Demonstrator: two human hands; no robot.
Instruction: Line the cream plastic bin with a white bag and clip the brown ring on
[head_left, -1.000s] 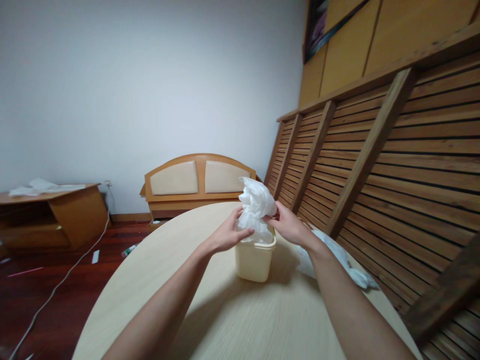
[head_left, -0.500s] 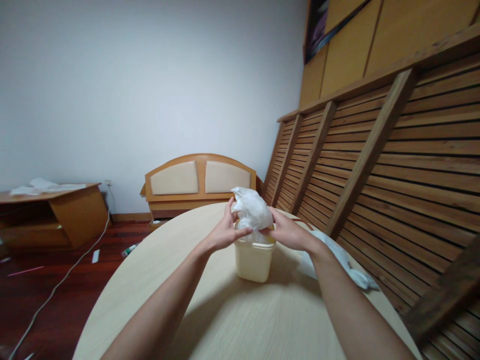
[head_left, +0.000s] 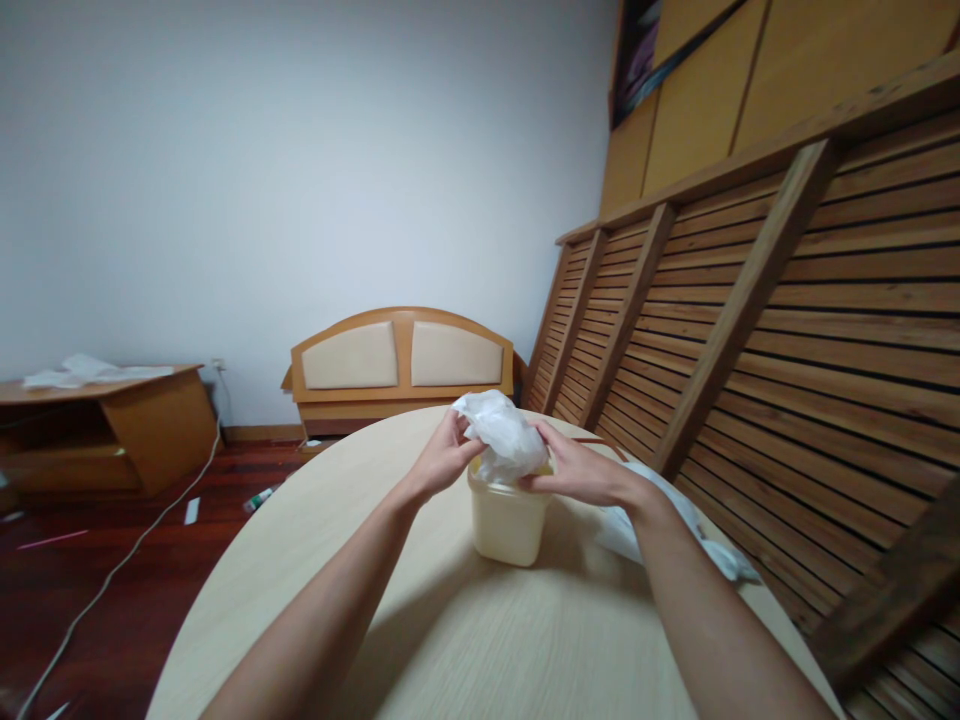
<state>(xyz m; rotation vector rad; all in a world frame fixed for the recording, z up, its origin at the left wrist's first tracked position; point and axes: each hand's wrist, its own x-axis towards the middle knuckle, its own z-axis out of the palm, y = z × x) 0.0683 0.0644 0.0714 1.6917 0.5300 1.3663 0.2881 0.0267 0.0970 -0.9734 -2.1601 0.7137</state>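
A crumpled white plastic bag (head_left: pixel 504 436) bulges above the mouth of a pale yellow square bin (head_left: pixel 508 525), which stands upright on the round table (head_left: pixel 315 560). From the left, my left hand (head_left: pixel 442 455) grips the bag's upper edge between thumb and fingers. My right hand (head_left: pixel 574 466) holds the bag's right side, its thumb close to the bin's rim. The bag's lower part is hidden inside the bin. Another white plastic bag (head_left: pixel 675 515) lies flat on the table to the right, partly behind my right forearm.
Leaning wooden slats (head_left: pixel 750 350) border the table's right side. A bed headboard (head_left: pixel 405 365) stands beyond its far edge. On the left are a low wooden cabinet (head_left: pixel 161 430), a cable (head_left: pixel 142 545) and small items on the dark red floor.
The bag's top has sunk a little and tipped leftward. My left hand has shifted slightly left along with it, and my right hand has moved slightly lower by the rim.
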